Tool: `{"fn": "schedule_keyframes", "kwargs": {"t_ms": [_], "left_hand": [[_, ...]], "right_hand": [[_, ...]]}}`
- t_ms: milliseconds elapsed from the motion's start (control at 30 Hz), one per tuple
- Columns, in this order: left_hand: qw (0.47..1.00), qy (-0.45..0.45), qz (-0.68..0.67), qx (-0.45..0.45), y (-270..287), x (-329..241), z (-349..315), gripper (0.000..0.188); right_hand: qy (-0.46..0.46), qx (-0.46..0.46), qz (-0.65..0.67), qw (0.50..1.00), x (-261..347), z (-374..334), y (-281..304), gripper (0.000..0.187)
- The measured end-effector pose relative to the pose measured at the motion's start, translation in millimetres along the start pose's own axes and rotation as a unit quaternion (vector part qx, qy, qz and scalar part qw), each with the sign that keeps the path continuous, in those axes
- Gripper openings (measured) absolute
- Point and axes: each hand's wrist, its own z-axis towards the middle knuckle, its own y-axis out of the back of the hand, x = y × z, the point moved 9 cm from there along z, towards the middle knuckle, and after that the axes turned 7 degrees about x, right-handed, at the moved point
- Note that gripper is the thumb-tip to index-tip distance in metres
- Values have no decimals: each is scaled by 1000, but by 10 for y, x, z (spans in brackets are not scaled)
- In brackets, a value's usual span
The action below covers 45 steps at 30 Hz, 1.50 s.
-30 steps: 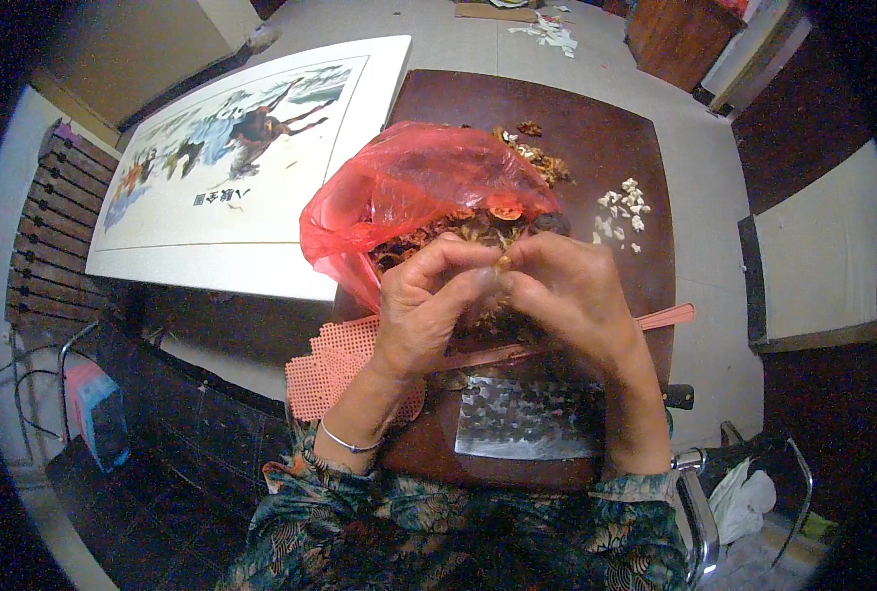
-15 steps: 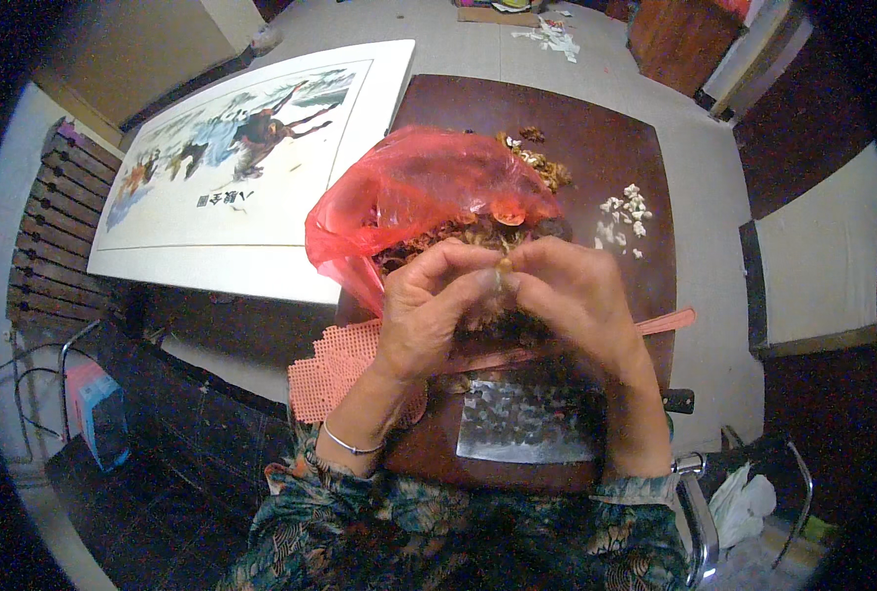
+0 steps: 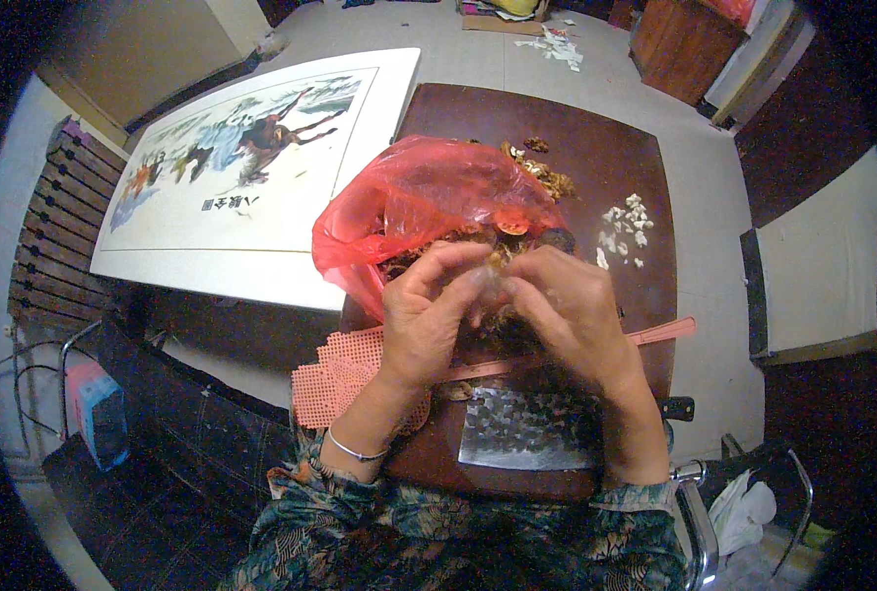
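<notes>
Horse painting (image 3: 261,148), pink fly swatter (image 3: 332,379), wooden cabinet (image 3: 677,54).

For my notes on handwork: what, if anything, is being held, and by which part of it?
A small yellowish piece, between the fingertips of the left hand and the right hand; which part is gripped is too blurred to tell.

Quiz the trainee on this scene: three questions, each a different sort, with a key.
1. True or false: the cleaver lies nearer the wearer than the red bag.
2. Where do the white pieces lie?
A. On the cleaver
B. To the right of the red bag
C. To the left of the red bag
3. What are the left hand and right hand pinching between them?

Key: 1. True. 2. B. 3. A small piece, too blurred to identify.
</notes>
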Motion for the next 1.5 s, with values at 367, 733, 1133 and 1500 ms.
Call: {"fn": "schedule_keyframes", "kwargs": {"t_ms": [367, 733, 1133, 1500], "left_hand": [[987, -97, 119, 38, -102, -165, -23, 15], [997, 56, -47, 8, -30, 167, 6, 16], [984, 49, -173, -3, 15, 196, 80, 23], [993, 42, -111, 16, -4, 84, 43, 30]], "right_hand": [[14, 0, -114, 993, 14, -4, -12, 11], [34, -32, -146, 988, 19, -18, -39, 10], [26, -77, -123, 989, -126, -8, -19, 7], [47, -45, -57, 996, 16, 20, -40, 18]]}}
